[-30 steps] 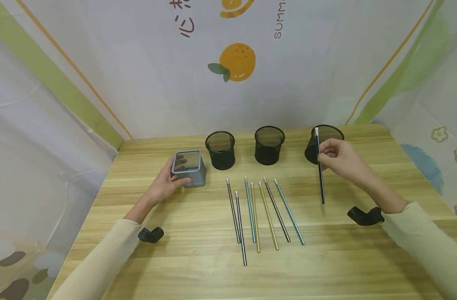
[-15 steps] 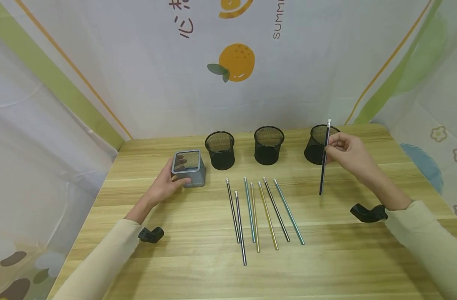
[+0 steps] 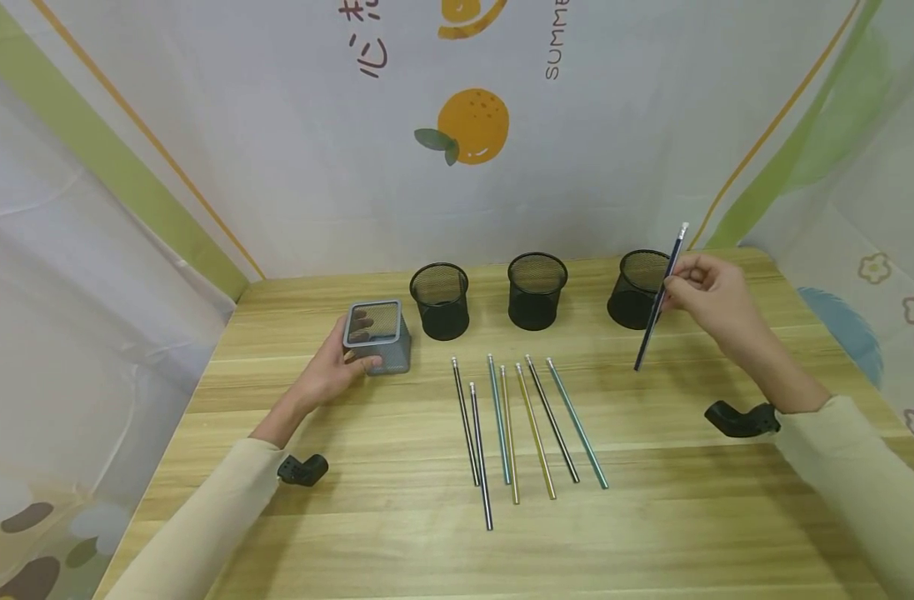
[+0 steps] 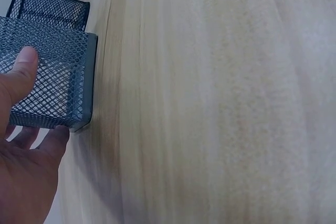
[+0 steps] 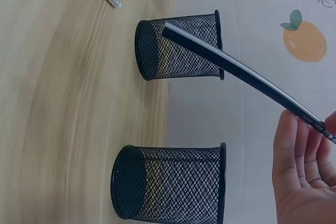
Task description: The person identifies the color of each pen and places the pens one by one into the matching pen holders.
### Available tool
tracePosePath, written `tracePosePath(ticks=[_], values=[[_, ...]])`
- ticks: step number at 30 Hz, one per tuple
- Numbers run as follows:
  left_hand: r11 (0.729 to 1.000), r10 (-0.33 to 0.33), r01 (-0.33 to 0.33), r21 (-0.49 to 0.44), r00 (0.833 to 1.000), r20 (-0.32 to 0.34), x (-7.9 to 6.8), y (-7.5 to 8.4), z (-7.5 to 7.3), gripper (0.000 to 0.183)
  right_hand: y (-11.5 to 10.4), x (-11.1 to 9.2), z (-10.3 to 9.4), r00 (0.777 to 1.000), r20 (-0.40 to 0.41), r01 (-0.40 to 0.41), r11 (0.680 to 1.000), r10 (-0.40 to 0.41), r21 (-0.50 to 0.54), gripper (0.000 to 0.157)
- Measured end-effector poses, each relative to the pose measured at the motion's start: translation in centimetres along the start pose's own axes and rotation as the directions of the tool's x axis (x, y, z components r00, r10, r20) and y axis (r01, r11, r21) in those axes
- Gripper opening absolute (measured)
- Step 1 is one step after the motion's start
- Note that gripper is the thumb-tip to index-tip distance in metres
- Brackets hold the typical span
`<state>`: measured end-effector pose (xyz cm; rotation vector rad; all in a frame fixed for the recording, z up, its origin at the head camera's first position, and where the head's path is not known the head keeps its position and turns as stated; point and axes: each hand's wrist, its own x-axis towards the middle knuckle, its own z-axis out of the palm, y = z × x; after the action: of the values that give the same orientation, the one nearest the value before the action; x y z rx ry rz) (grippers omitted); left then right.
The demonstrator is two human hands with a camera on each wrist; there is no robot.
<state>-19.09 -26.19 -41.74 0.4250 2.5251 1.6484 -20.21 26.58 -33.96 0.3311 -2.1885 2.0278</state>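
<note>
Beyond the held pencil (image 3: 653, 317), "SUMME" lettering (image 3: 553, 42)

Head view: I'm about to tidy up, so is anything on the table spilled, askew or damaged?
Nothing looks spilled or damaged. The one mismatch is the square grey holder beside three round black holders; all four look upright. The seven pencils on the table lie loosely fanned rather than parallel, slightly untidy but hardly odd.

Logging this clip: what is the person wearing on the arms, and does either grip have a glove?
The left sleeve and right sleeve are long, plain and pale cream. By each cuff sits a bent black device, left and right, no cable visible. Left grip and right grip are bare; no glove shows.
</note>
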Motion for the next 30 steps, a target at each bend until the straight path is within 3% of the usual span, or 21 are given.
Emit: tracePosePath(ticks=[4,13,30], values=[[1.000,0.006,-0.006,0.009,1.000,0.005,0.0,0.0,0.0,0.077,-0.1,0.0,-0.1,1.000,-0.025,0.013,1.000,-0.014,-0.019,0.007],[1.000,0.008,-0.009,0.023,1.000,0.019,-0.1,0.2,0.0,0.077,-0.1,0.4,-0.7,0.995,-0.029,0.098,0.987,-0.095,0.128,0.008],[1.000,0.011,-0.011,0.028,1.000,0.018,-0.2,0.2,0.0,0.076,-0.8,1.1,-1.8,0.984,-0.104,0.162,0.960,-0.142,0.229,0.008]])
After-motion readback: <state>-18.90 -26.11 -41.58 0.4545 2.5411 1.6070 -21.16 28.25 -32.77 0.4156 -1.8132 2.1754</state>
